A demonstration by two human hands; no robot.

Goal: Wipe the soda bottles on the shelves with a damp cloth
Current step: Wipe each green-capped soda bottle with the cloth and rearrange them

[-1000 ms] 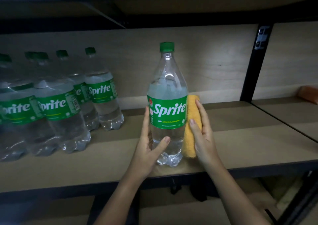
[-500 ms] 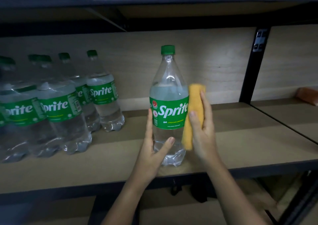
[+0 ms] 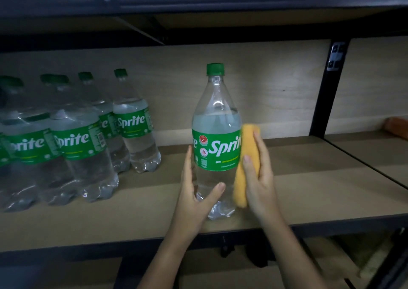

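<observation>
The Sprite bottle stands upright on the shelf, its lower body in the left hand grip. The right hand holds the yellow cloth against the label's far side; steady the base and turn the bottle under full-length strokes.

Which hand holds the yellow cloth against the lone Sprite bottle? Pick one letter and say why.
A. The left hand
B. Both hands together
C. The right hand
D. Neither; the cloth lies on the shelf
C: the right hand grips the yellow cloth against the side of the Sprite bottle, while the left hand holds the bottle's lower body.
</observation>
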